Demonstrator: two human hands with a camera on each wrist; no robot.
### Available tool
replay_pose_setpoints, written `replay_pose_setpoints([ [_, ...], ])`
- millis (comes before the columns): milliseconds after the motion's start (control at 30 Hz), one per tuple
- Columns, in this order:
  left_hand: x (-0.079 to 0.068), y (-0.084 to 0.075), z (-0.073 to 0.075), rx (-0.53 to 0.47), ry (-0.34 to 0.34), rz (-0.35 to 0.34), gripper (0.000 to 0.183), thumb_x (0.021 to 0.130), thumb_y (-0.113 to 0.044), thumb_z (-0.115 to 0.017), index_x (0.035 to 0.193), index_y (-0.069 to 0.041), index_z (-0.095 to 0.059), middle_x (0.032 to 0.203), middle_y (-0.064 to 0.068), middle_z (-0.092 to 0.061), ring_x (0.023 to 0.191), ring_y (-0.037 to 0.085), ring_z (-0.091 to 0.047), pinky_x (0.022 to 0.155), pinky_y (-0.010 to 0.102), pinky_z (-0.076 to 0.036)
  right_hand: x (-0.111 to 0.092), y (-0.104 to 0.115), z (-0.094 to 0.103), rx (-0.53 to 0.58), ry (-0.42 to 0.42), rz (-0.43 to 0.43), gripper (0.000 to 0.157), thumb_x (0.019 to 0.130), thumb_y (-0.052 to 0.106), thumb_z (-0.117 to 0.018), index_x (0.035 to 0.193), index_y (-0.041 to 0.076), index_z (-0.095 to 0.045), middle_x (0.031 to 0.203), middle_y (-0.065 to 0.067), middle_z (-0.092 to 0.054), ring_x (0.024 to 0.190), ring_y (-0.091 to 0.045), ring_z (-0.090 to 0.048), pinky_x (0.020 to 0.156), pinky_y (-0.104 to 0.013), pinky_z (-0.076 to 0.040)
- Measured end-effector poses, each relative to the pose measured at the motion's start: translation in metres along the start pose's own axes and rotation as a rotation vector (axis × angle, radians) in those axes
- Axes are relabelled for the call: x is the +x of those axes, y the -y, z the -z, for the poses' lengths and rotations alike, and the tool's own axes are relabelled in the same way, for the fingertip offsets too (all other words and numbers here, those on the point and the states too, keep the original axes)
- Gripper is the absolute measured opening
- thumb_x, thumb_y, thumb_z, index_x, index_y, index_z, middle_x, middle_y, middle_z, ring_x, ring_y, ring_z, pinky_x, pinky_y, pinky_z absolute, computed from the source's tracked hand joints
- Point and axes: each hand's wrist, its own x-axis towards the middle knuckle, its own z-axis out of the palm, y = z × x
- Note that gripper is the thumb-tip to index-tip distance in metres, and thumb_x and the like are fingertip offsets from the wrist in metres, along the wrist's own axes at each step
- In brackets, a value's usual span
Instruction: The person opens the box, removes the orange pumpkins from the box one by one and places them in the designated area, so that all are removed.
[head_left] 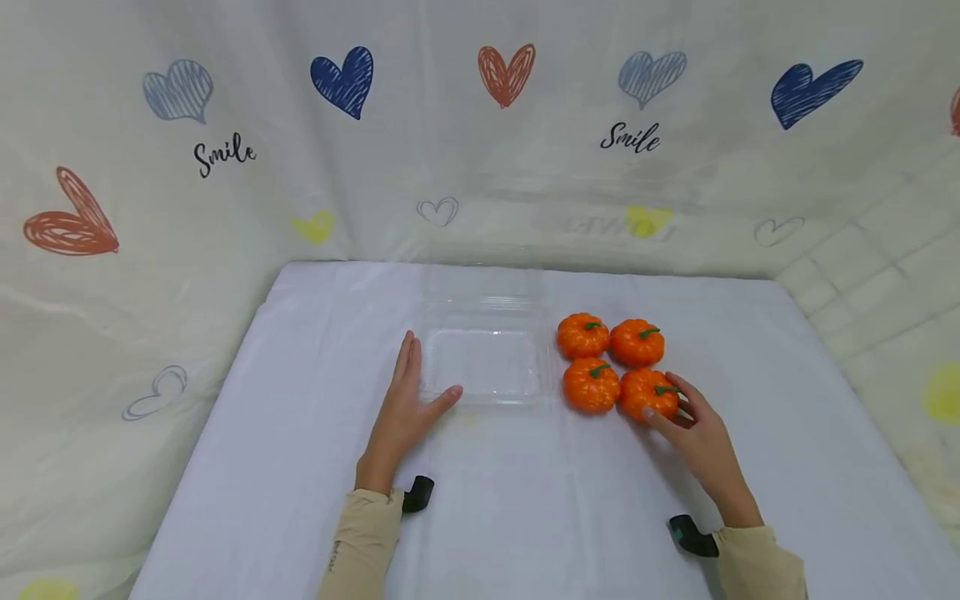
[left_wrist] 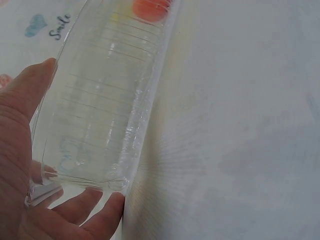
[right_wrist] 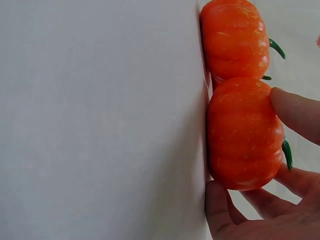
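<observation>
My left hand [head_left: 403, 410] rests at the near left corner of a clear plastic container [head_left: 486, 400], its fingers fairly straight along the side and its thumb stretched over the front rim. In the left wrist view, fingers touch the container's clear wall [left_wrist: 95, 115]. On the right, my right hand [head_left: 701, 437] holds the near right orange toy pumpkin [head_left: 643, 393], thumb at its front and fingers round its right side. This pumpkin [right_wrist: 245, 135] sits on the table beside another pumpkin [right_wrist: 234, 42] in the right wrist view.
Three more pumpkins stand close around the held one: near left [head_left: 590, 387], far left [head_left: 581, 336] and far right [head_left: 637, 343]. The container's raised clear lid [head_left: 483, 279] is at its back. A white cloth [head_left: 495, 517] covers the table, with a printed curtain [head_left: 420, 150] behind.
</observation>
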Motion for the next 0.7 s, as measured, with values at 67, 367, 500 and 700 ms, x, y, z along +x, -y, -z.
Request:
replay_pose_setpoints([
  [67,0.0,0.0,0.0,0.005,-0.005,-0.003,0.115,0.094,-0.063,-0.073,0.173,-0.009,-0.008,0.18,-0.002,0.001,0.163,0.021,-0.01,0.127,0.057,-0.022,0.0,-0.001,0.0,-0.013,0.004,-0.001,0.086,0.105,0.046,-0.07,0.17,0.01,-0.028,0.17,-0.025,-0.03,0.146,-0.052,-0.039,0.114,-0.061,-0.044],
  [367,0.0,0.001,0.0,0.013,-0.015,-0.009,0.115,0.094,-0.065,-0.073,0.173,-0.009,-0.01,0.18,-0.006,0.001,0.163,0.021,-0.012,0.127,0.058,-0.024,0.002,-0.001,-0.001,-0.005,0.023,0.006,0.089,0.105,0.042,-0.07,0.172,0.009,-0.021,0.171,-0.027,-0.024,0.147,-0.053,-0.037,0.099,-0.013,-0.046],
  [500,0.001,0.0,-0.002,0.009,-0.019,-0.024,0.114,0.094,-0.063,-0.074,0.173,-0.01,-0.012,0.18,-0.003,0.002,0.163,0.024,-0.013,0.126,0.06,-0.025,0.003,0.005,0.003,-0.003,-0.012,0.028,0.088,0.109,0.041,-0.064,0.173,0.009,-0.014,0.174,-0.027,-0.016,0.149,-0.054,-0.034,0.116,-0.05,-0.046],
  [700,0.004,-0.003,0.003,0.024,-0.037,-0.023,0.108,0.097,-0.061,-0.072,0.174,-0.017,-0.011,0.18,0.003,0.003,0.163,0.031,-0.015,0.123,0.064,-0.028,0.013,0.031,0.015,-0.045,-0.145,0.177,0.078,0.112,0.034,-0.056,0.172,0.007,-0.014,0.174,-0.026,-0.015,0.151,-0.055,-0.029,0.11,-0.076,-0.037],
])
